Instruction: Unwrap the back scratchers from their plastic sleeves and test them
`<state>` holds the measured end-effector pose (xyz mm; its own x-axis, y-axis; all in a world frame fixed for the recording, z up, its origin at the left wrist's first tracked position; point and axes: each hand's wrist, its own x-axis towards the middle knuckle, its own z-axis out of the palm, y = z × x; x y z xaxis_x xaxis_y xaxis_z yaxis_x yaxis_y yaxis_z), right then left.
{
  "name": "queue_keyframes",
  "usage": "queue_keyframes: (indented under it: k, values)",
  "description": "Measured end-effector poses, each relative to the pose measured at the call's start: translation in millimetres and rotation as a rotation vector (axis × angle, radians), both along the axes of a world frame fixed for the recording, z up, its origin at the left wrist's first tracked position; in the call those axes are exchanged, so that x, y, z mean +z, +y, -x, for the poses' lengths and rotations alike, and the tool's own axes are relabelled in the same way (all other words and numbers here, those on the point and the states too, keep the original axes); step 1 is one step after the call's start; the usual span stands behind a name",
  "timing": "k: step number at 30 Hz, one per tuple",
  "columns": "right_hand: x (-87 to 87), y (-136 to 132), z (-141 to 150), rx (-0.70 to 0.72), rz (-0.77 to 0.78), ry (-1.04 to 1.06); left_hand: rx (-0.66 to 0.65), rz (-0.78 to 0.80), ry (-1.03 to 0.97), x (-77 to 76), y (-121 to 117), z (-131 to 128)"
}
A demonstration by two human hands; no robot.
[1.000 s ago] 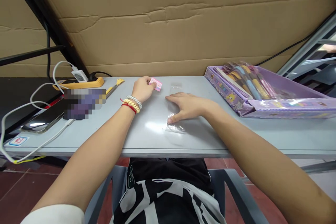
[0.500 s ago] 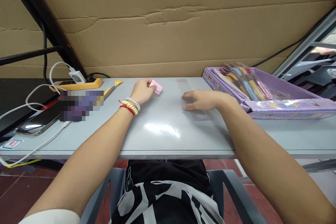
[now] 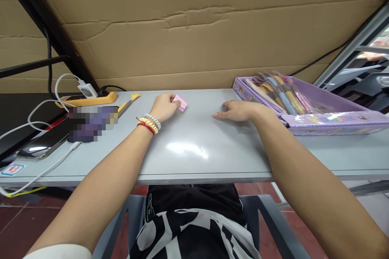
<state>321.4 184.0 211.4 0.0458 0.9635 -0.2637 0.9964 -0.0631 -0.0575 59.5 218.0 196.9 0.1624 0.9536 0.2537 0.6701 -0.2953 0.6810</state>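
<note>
My left hand (image 3: 165, 107), with beaded bracelets and a red cord at the wrist, pinches a small pink printed card-like piece (image 3: 181, 103) just above the desk. What is printed on it is too small to read. To the right, my right hand (image 3: 237, 111) lies low over the desk with thumb and fingers apart. Under that hand is a clear plastic sleeve (image 3: 247, 128), mostly hidden; only faint edges of it show. Whether the fingers press on the sleeve I cannot tell.
A purple box (image 3: 334, 123) holding several wrapped pens (image 3: 285, 93) stands at the right of the grey desk (image 3: 182, 166). At the left are a phone (image 3: 45, 141), a blurred dark item (image 3: 91, 123), a yellow-ended pen (image 3: 129, 103), a yellow power strip (image 3: 103, 98) and white cables.
My right hand has shifted slightly right and away from me, and the clear sleeve has slid right beneath it. My left hand still holds the pink piece in nearly the same place.
</note>
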Motion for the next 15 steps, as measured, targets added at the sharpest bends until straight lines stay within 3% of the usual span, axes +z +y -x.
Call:
queue_keyframes:
  k: [12,15]
  values:
    - [10.5,-4,-4,-0.112,0.043,-0.034,0.008,0.005,0.0,-1.1,2,0]
    - [11.9,-7,1,-0.101,-0.011,-0.04,0.011,0.01,0.004,-0.8,1,1]
